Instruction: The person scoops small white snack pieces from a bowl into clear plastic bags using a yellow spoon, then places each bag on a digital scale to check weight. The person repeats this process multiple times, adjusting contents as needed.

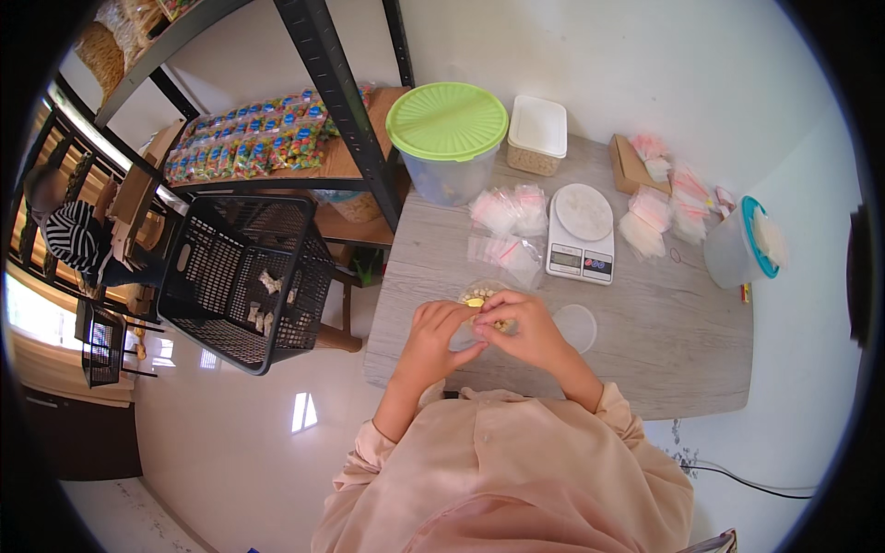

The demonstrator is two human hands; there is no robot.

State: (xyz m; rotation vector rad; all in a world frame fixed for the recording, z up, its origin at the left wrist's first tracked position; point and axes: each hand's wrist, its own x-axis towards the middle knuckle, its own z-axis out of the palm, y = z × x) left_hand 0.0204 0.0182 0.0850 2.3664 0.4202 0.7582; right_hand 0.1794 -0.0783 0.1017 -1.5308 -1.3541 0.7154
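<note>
My left hand [437,340] and my right hand [527,330] meet fingertip to fingertip near the table's front edge. Between them they pinch what looks like a small clear plastic bag [464,338], mostly hidden by the fingers. Just beyond and partly under my hands is a clear tub [492,285] of small beige pieces. A yellow scoop or spoon [473,302] shows in it. To the right of my right hand, a round translucent lid [575,328] lies flat. A white digital kitchen scale [581,235] with a round platform stands farther back.
Clear zip bags [508,211] lie left of the scale, more bags [646,221] right. A green-lidded tub [448,138], white-lidded box [538,135], cardboard box [632,166] and blue-rimmed tub [736,242] stand behind. Left are a black crate [242,276], shelving [346,104] and another person [72,231].
</note>
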